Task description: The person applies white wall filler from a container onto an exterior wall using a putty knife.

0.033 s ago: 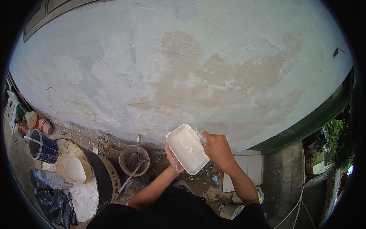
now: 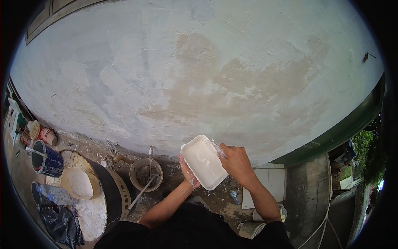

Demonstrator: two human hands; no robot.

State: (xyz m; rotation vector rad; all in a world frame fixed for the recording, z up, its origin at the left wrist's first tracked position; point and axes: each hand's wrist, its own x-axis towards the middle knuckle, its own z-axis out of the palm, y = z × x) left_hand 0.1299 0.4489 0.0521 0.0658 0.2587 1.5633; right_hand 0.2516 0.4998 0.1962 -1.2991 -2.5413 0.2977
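A shallow rectangular tray (image 2: 191, 175) with rounded corners holds smooth off-white putty (image 2: 204, 161). My left hand (image 2: 188, 173) grips it from the left side and beneath, with white smears on the fingers. My right hand (image 2: 237, 162) is closed at the tray's right edge around a putty knife (image 2: 218, 148). Only a putty-coated part of that knife shows; the hand hides the rest. In front of both hands rises a whitish wall (image 2: 137, 70) with uneven tan patches, and the tray is held close to its lower part.
At the left stands a large drum (image 2: 93, 222) carrying a pale basin (image 2: 79, 183), a plastic bottle (image 2: 58, 194) and a black bag (image 2: 61, 224). A dark blue bucket (image 2: 53, 159) is behind it. A mixing bucket (image 2: 134, 174) with a rod sits near the wall. White panels (image 2: 269, 184) lie at right.
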